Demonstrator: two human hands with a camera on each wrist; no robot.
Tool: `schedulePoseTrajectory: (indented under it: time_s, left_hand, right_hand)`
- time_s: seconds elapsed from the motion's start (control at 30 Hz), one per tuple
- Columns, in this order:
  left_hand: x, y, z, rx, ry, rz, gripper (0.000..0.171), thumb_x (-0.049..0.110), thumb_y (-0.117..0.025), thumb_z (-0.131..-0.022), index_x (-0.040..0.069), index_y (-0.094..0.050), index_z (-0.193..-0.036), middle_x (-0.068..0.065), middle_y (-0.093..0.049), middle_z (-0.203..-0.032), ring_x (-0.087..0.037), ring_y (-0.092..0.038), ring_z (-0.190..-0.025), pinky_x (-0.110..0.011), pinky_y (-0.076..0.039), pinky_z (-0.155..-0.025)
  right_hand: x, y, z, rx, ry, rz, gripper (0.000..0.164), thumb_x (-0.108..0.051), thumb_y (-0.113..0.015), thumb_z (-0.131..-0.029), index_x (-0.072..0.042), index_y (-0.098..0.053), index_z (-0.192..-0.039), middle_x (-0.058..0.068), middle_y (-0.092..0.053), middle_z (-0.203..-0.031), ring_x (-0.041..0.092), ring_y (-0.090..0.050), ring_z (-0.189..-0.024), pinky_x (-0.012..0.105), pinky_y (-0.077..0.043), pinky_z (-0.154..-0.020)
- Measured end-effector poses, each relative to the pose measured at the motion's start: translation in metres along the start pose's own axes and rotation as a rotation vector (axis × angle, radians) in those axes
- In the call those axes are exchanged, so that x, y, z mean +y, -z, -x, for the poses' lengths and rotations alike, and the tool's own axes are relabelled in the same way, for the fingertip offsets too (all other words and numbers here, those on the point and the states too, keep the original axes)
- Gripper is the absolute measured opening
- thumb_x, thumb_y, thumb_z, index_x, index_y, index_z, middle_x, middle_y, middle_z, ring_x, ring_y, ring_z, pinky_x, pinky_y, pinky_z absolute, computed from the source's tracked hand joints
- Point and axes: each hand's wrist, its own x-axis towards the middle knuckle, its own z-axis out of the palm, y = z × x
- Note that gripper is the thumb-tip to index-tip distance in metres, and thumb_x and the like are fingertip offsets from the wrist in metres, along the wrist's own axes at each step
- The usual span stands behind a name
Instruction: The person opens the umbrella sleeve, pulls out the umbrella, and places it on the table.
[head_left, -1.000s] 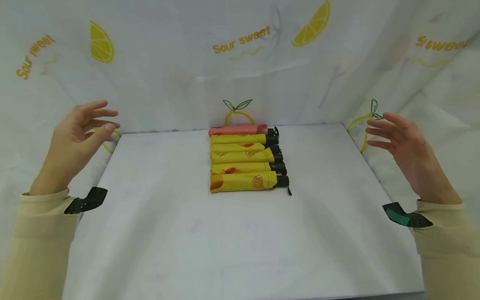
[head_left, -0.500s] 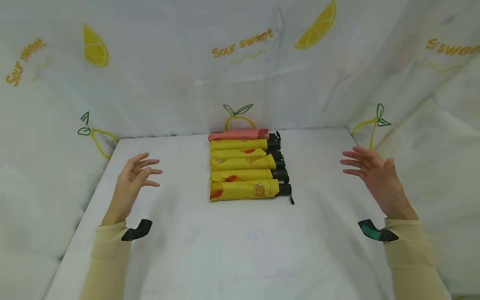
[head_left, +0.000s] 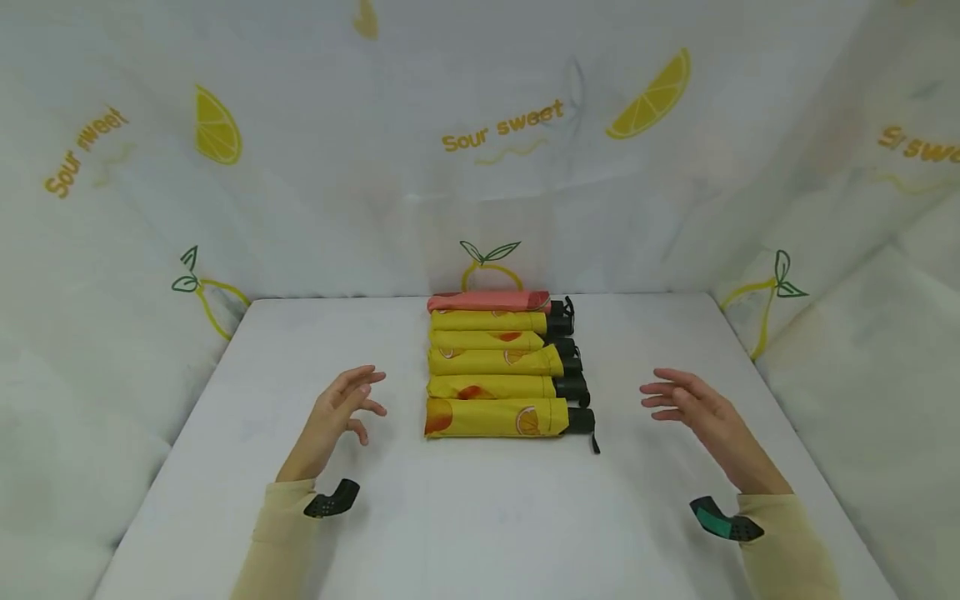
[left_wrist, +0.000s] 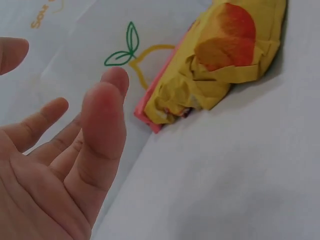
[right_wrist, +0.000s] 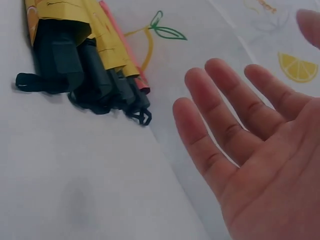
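Note:
Several folded umbrellas lie side by side in a row at the middle of the white table. The front one is a yellow umbrella point(head_left: 487, 418) with orange prints, its black handle point(head_left: 580, 421) and strap pointing right. At the back of the row lies a pink umbrella point(head_left: 487, 302). My left hand point(head_left: 339, 417) hovers left of the row, fingers loosely bent and holding nothing; the wrist view shows its thumb and fingers apart from the yellow umbrella ends point(left_wrist: 220, 50). To the right of the handles point(right_wrist: 62, 55), my right hand point(head_left: 701, 417) is held in the air, fingers fairly straight, touching nothing.
The white table point(head_left: 495, 525) reaches toward me in front of the umbrellas. Behind and at both sides hangs a white cloth point(head_left: 337, 183) with lemon prints and lettering. The pink umbrella lies close to the back cloth.
Both hands have moved inward from the table's sides toward the umbrella row, the left rightward and the right leftward. The head view has tilted up somewhat. The umbrellas keep their arrangement.

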Motion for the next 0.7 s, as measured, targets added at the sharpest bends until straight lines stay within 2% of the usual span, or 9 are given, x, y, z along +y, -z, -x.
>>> schedulePoseTrajectory:
  time_s: [0.1, 0.23, 0.37, 0.53, 0.63, 0.7]
  left_hand:
    - [-0.015, -0.015, -0.01, -0.022, 0.071, 0.03, 0.054, 0.036, -0.052, -0.106, 0.01, -0.038, -0.151, -0.017, -0.045, -0.155, -0.014, -0.069, -0.089, -0.03, -0.054, -0.05]
    - [-0.031, -0.028, -0.018, -0.016, 0.136, 0.038, 0.055, 0.036, -0.055, -0.105, 0.01, -0.039, -0.151, -0.013, -0.047, -0.154, -0.014, -0.065, -0.088, -0.025, -0.051, -0.05]
    - [-0.04, -0.038, -0.015, -0.011, 0.21, 0.015, 0.055, 0.037, -0.062, -0.101, 0.015, -0.044, -0.148, -0.01, -0.049, -0.151, -0.015, -0.062, -0.085, -0.024, -0.049, -0.048]
    - [-0.047, -0.052, -0.011, -0.071, 0.26, 0.012, 0.054, 0.034, -0.065, -0.099, 0.018, -0.047, -0.147, -0.012, -0.052, -0.147, -0.013, -0.064, -0.072, -0.028, -0.053, -0.049]
    - [-0.049, -0.056, -0.011, -0.103, 0.256, 0.007, 0.052, 0.033, -0.064, -0.1, 0.021, -0.048, -0.148, -0.011, -0.053, -0.147, -0.014, -0.067, -0.073, -0.031, -0.058, -0.056]
    - [-0.049, -0.058, -0.012, -0.111, 0.247, 0.008, 0.052, 0.031, -0.064, -0.1, 0.021, -0.048, -0.148, -0.01, -0.052, -0.148, -0.015, -0.068, -0.082, -0.032, -0.06, -0.06]
  right_hand:
    - [0.011, -0.01, -0.003, 0.004, -0.147, 0.119, 0.039, -0.023, -0.043, -0.11, -0.007, -0.045, -0.146, 0.002, -0.067, -0.129, 0.009, -0.068, -0.11, 0.023, -0.057, -0.09]
    - [0.026, -0.024, -0.012, -0.006, -0.268, 0.117, 0.049, -0.032, -0.052, -0.107, -0.003, -0.046, -0.145, 0.021, -0.061, -0.135, 0.01, -0.068, -0.108, 0.026, -0.058, -0.089]
    - [0.036, -0.038, -0.015, -0.019, -0.362, 0.134, 0.053, -0.035, -0.059, -0.103, -0.004, -0.048, -0.144, 0.021, -0.057, -0.141, 0.009, -0.065, -0.107, 0.024, -0.057, -0.087]
    - [0.042, -0.046, -0.017, -0.045, -0.385, 0.205, 0.052, -0.034, -0.063, -0.101, -0.006, -0.051, -0.142, 0.02, -0.057, -0.141, 0.017, -0.062, -0.104, 0.025, -0.057, -0.081]
    - [0.045, -0.049, -0.022, -0.072, -0.37, 0.238, 0.051, -0.034, -0.065, -0.1, -0.007, -0.052, -0.141, 0.018, -0.059, -0.138, 0.019, -0.062, -0.102, 0.025, -0.056, -0.078]
    - [0.047, -0.052, -0.026, -0.095, -0.349, 0.264, 0.05, -0.032, -0.065, -0.099, -0.006, -0.053, -0.141, 0.017, -0.06, -0.136, 0.018, -0.062, -0.101, 0.025, -0.055, -0.078]
